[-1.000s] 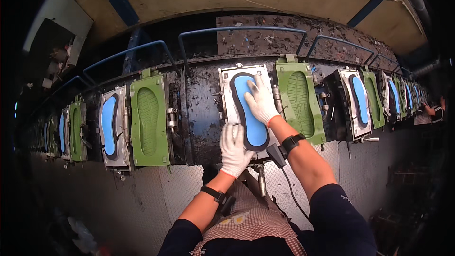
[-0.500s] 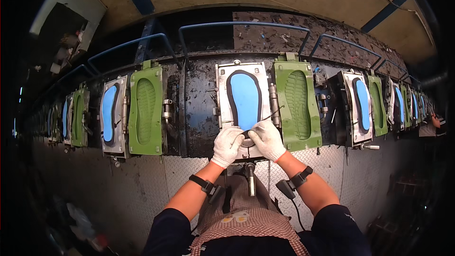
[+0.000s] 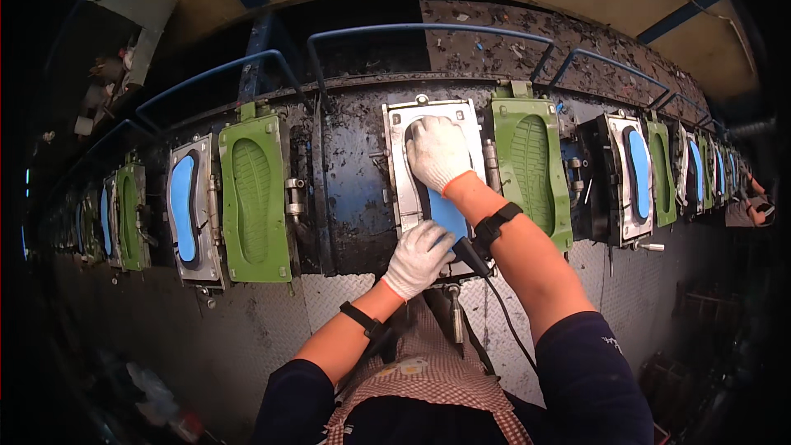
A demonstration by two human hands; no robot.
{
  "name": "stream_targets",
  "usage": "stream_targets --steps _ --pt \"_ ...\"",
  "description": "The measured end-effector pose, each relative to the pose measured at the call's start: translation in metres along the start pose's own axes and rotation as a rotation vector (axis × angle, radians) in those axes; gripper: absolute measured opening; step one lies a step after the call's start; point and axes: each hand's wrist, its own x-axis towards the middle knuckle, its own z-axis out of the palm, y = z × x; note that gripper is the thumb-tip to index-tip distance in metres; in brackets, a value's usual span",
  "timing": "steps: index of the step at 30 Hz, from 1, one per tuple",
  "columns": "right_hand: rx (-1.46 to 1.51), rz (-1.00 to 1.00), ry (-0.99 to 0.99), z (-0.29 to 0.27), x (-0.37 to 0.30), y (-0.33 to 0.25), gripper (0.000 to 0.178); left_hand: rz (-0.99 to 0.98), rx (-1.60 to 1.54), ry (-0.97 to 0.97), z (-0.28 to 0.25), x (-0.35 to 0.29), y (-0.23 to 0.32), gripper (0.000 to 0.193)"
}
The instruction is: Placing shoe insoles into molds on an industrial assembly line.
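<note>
A blue shoe sole with a black rim lies in a silver metal mould half in front of me. My right hand, in a white knit glove, rests on its far end, fingers bent forward over the surface and covering that part. At the near end is my left hand, gloved likewise, its fingers laid over the heel and slightly apart. Both hands seem to press on the sole; nothing is seen lifted in either. Hinged at the right is the green mould half with a ribbed sole-shaped hollow.
More moulds stand in a row, including a silver one with a blue sole and its green half to the left. Blue rails run behind. A metal handle juts toward me. A co-worker is at far right.
My right hand has moved from the near end of the sole to its far end. My left hand has stayed near the heel, loosening from its pinch. The view has shifted slightly.
</note>
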Motion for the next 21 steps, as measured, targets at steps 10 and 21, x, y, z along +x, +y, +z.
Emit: stream_targets --steps 10,21 --pt "0.866 0.811 -0.359 -0.090 -0.235 -0.022 0.038 0.486 -0.027 -0.713 -0.030 0.075 -0.055 0.047" --pt "0.413 0.052 -1.501 -0.050 -0.213 0.015 0.019 0.205 -0.123 -0.400 -0.020 0.111 -0.069 0.069"
